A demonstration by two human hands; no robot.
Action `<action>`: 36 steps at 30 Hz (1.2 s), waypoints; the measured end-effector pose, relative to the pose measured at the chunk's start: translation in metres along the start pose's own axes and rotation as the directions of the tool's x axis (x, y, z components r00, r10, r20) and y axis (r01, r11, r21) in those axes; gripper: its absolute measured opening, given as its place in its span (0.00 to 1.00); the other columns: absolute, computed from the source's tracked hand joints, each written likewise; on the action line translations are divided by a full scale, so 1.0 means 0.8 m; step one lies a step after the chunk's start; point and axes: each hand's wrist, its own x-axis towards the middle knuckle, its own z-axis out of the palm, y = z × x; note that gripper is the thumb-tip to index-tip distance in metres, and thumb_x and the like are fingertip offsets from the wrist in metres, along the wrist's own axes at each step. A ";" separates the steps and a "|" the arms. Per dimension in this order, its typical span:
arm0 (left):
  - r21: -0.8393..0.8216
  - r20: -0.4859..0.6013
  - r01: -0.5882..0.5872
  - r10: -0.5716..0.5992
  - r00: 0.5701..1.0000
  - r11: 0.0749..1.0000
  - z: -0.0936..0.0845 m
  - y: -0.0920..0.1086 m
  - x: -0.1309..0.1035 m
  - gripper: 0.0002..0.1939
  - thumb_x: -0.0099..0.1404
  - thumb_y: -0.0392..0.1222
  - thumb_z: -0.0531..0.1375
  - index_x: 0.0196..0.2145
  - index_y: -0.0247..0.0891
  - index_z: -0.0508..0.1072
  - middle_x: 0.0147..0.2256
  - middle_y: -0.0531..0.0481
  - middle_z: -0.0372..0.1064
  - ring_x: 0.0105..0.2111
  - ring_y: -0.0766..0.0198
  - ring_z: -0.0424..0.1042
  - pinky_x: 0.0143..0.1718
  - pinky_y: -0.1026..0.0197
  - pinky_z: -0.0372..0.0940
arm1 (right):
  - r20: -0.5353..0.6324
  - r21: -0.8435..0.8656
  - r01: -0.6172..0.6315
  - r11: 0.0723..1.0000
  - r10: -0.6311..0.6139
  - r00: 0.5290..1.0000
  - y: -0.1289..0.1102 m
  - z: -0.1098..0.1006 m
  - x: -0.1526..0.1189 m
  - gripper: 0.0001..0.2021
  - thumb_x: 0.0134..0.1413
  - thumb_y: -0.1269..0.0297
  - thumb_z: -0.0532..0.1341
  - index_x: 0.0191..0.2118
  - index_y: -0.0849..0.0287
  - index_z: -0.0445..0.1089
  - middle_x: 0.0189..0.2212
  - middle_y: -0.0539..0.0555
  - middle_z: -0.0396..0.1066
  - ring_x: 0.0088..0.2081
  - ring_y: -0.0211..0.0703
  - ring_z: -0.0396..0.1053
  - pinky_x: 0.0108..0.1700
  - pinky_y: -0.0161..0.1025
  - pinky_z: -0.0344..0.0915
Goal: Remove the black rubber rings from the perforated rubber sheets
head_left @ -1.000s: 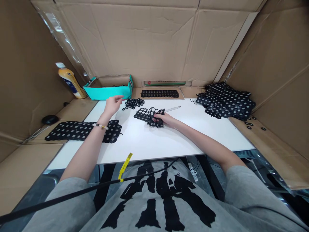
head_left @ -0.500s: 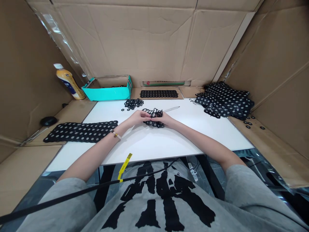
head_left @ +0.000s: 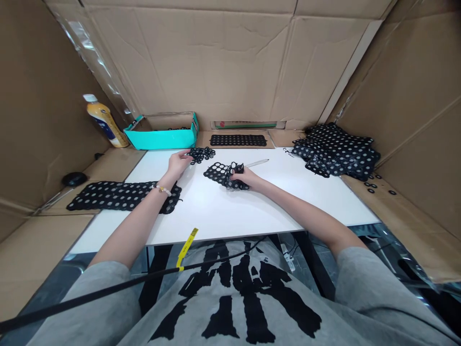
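My left hand is at the left edge of a small pile of loose black rings. Its thumb and fingertips are a little apart, touching or just beside the rings. In my right hand is the bunched end of a black mesh piece made of linked rings. The mesh's left part spreads out flat, with round holes showing the white table. Under my left forearm lies a long black dotted strip, partly covered by the arm.
A white pen lies behind my right hand. At the back are a turquoise box, a bottle and a flat dotted strip. Heaped dotted pieces lie right, near loose rings. Cardboard walls surround the table.
My left hand has let go of the mesh and moved left and back to the ring pile. My right hand keeps its hold, and the mesh's left side is now uncovered.
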 end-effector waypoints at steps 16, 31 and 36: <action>-0.156 0.554 -0.228 0.276 0.786 0.961 0.047 0.089 -0.085 0.21 0.46 0.54 0.69 0.33 0.35 0.80 0.31 0.46 0.77 0.29 0.61 0.69 0.31 0.61 0.62 | 0.057 0.097 0.087 0.991 -0.092 0.994 0.002 0.002 0.003 0.15 0.34 0.71 0.64 0.34 0.58 0.68 0.31 0.48 0.73 0.37 0.41 0.69 0.46 0.40 0.66; 0.096 0.046 -0.154 0.150 0.988 0.983 0.019 0.033 -0.026 0.06 0.54 0.41 0.63 0.28 0.37 0.80 0.35 0.41 0.77 0.40 0.49 0.72 0.46 0.51 0.62 | -0.060 0.179 -0.010 0.984 0.022 0.998 0.002 0.006 0.007 0.17 0.31 0.77 0.58 0.34 0.56 0.63 0.32 0.45 0.69 0.43 0.43 0.72 0.50 0.42 0.66; 0.162 -0.117 -0.070 0.090 0.989 0.984 -0.004 0.017 -0.007 0.15 0.57 0.40 0.60 0.42 0.37 0.79 0.40 0.40 0.77 0.42 0.49 0.72 0.50 0.52 0.60 | -0.059 0.146 -0.023 0.989 0.032 0.998 0.004 0.001 0.007 0.19 0.29 0.76 0.58 0.36 0.56 0.64 0.33 0.46 0.69 0.43 0.45 0.72 0.48 0.42 0.67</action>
